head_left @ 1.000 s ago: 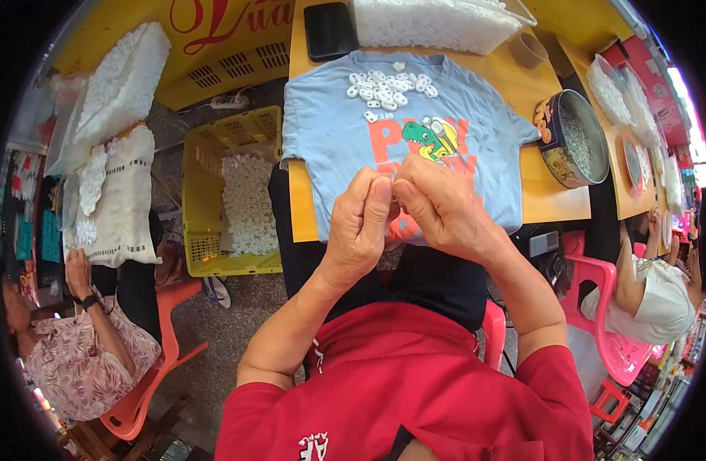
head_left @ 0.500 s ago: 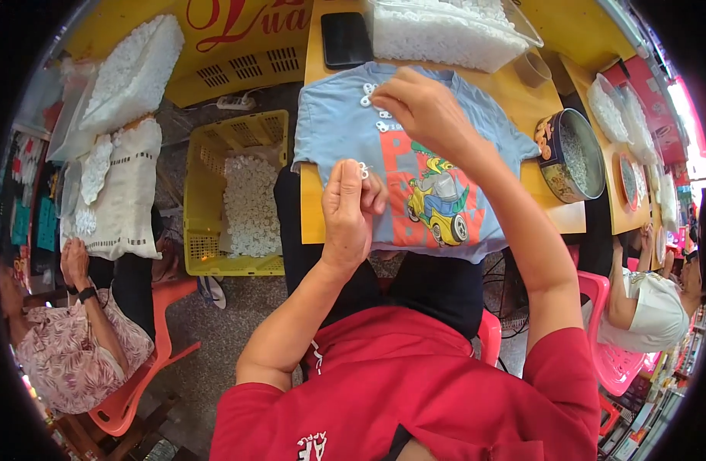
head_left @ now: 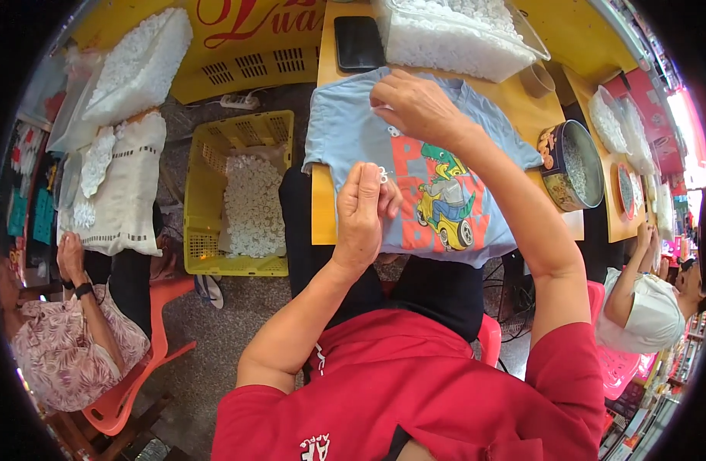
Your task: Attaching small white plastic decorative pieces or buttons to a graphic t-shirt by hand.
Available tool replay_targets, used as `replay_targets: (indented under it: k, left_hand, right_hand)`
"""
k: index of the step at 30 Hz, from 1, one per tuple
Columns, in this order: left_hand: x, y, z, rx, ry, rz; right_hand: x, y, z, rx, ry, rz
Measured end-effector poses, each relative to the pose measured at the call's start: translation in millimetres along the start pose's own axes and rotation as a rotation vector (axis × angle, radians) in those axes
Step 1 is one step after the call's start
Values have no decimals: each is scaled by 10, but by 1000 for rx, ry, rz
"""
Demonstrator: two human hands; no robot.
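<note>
Table, yellow: near edge overhung by a blue shirt, spread flat, soft and easily rucked. Far edge occupied by a clear tub of white pieces and a dark phone; right edge by a round tin. Little bare room is left. Right hand is closed, fingers pinched on the shirt's upper part. Left hand is closed on a small white piece, judged light and slippery, best pinched at the fingertips.
</note>
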State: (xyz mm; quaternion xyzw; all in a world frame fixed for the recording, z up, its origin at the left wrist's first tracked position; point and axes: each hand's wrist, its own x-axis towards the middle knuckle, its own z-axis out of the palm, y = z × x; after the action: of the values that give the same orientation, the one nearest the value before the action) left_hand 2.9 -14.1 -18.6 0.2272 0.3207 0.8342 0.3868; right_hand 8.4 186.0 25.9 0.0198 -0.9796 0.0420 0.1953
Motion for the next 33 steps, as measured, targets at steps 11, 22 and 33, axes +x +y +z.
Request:
replay_targets:
  k: [11,22,33]
  left_hand:
    - [-34,20,103,30,54,-34]
    - [-152,156,263,172,-59,122]
    - [-161,132,214,233,-77,136]
  right_hand:
    - [-518,-616,-466,1595,191,862]
    - [-874,-967,-552,1773,206,845]
    - [-915,-1139,-628,1531,303,730]
